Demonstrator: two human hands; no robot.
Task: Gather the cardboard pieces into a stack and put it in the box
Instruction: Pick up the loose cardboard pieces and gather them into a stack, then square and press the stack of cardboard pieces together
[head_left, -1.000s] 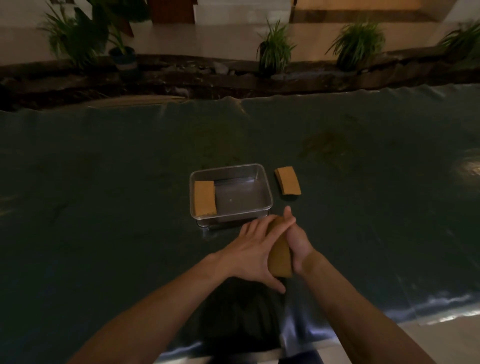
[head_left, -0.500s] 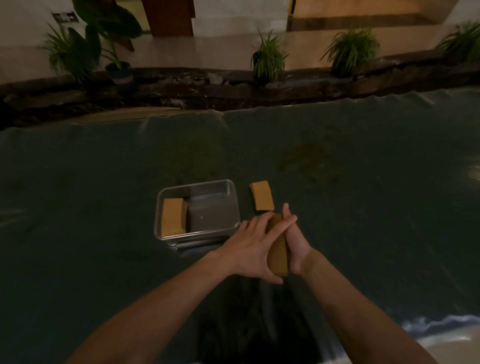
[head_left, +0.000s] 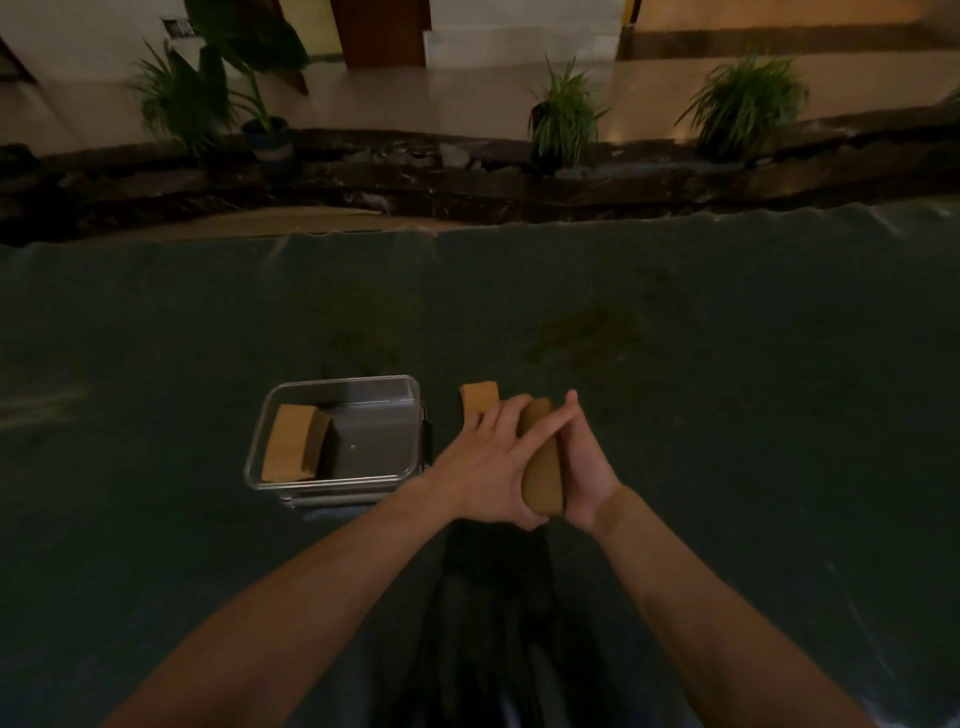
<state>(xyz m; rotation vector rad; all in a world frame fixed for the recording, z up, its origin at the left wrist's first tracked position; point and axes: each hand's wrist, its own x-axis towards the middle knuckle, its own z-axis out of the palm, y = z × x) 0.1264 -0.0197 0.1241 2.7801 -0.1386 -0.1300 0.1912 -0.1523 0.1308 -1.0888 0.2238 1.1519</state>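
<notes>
1. Over a dark green table covering (head_left: 727, 415), a person presses a stack of cardboard pieces (head_left: 540, 462) on edge between both hands, just right of a clear box.
2. The left hand (head_left: 483, 467) lies flat against the stack's left face, fingers stretched long and only slightly spread, thumb curled under the near end.
3. The right hand (head_left: 587, 467) backs the stack from the other side, its palm upright and fingers straight, their tips meeting the left fingertips above the cardboard.
4. The clear plastic box (head_left: 337, 431) sits on the covering to the left of the hands, close to the left wrist but apart from it.
5. One cardboard piece (head_left: 291, 449) leans inside the box against its left wall, tilted rather than flat.
6. Another loose cardboard piece (head_left: 478, 400) lies on the covering between the box and the hands, partly hidden behind the left fingers; whether they touch it cannot be told.
7. Beyond the table's far edge, potted plants (head_left: 566, 114) stand along a dark stone ledge (head_left: 467, 182) in dim, warm light.
</notes>
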